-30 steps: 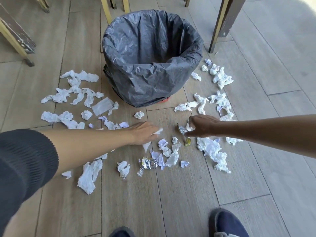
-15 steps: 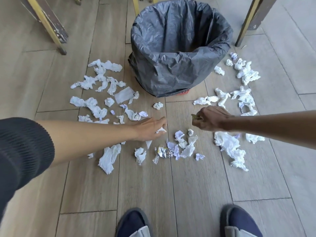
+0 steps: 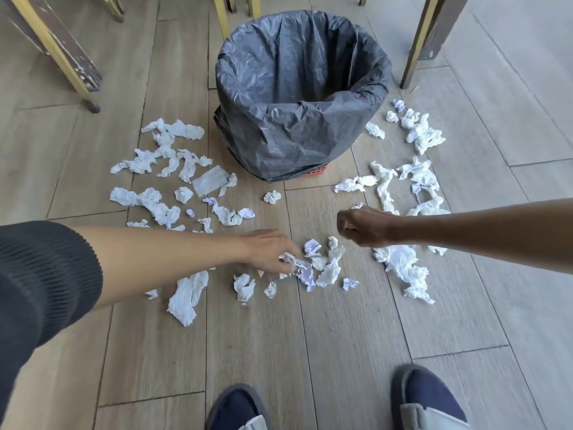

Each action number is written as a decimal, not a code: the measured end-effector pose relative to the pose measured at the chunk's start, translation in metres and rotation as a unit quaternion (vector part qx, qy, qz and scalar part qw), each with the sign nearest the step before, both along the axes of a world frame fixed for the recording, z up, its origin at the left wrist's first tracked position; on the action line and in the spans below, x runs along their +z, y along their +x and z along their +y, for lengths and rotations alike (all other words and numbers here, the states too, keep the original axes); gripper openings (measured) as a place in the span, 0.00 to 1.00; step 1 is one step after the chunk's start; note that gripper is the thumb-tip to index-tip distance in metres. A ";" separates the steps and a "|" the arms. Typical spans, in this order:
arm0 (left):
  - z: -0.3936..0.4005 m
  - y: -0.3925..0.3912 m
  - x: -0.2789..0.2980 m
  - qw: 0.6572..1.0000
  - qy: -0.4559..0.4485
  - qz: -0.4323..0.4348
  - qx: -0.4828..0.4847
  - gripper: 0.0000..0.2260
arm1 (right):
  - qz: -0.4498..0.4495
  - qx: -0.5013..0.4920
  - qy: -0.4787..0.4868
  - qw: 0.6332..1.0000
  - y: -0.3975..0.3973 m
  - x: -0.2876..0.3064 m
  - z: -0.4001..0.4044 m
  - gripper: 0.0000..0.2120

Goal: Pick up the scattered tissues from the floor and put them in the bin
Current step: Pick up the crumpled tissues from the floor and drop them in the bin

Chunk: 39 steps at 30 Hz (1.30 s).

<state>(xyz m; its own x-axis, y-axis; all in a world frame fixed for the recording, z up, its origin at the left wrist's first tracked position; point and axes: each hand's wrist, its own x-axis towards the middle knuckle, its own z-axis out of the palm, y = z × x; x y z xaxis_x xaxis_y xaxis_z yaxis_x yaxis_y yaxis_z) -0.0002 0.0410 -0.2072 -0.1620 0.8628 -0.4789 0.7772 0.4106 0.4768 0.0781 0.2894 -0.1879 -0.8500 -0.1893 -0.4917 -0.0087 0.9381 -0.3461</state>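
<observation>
Tissues (image 3: 400, 265) strewn over floor (image 3: 341, 352) on three sides of bin (image 3: 302, 97), none visibly inside yet. Left hand (image 3: 273, 252) low over middle cluster, fingers curled, pinching a scrap, likely gathering several per trip. Right hand (image 3: 361, 228) fisted around a small wad. Against a second ago: left hand shifted onto the cluster, right fist lifted clear of floor.

Single head view, looking steeply down and forward, floor (image 3: 310, 352) near
</observation>
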 end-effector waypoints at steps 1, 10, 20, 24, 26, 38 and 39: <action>-0.001 -0.002 0.004 0.999 0.009 -0.012 0.032 0.08 | 0.009 0.015 0.002 1.000 0.000 0.002 -0.003 0.06; 0.000 -0.014 0.042 0.989 0.019 0.003 0.144 0.18 | 0.102 0.026 -0.024 0.994 -0.016 0.040 -0.032 0.25; -0.009 -0.026 0.111 0.950 0.107 -0.023 0.293 0.08 | 0.266 0.009 -0.155 0.951 -0.057 0.128 -0.074 0.25; 0.002 -0.038 0.146 0.909 0.221 -0.027 0.351 0.09 | 0.284 -0.073 -0.270 0.917 -0.070 0.149 -0.076 0.24; 0.009 -0.047 0.163 0.881 0.277 -0.038 0.383 0.09 | 0.276 -0.145 -0.320 0.895 -0.078 0.157 -0.072 0.23; 0.068 -0.128 0.199 0.770 0.225 -0.082 0.592 0.27 | 0.023 -0.531 -0.579 0.619 -0.139 0.209 -0.034 0.16; 0.073 -0.132 0.200 0.766 0.221 -0.106 0.595 0.28 | 0.022 -0.541 -0.606 0.583 -0.141 0.210 -0.031 0.17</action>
<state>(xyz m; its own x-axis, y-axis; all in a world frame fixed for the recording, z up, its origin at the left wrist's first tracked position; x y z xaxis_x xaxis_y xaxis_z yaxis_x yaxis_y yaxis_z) -0.1320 0.1141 -0.0077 -0.9179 0.2504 -0.3078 -0.1358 0.5307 0.8366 -0.0628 0.2579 0.0220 -0.8010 0.2836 -0.5272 0.3272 -0.5300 -0.7823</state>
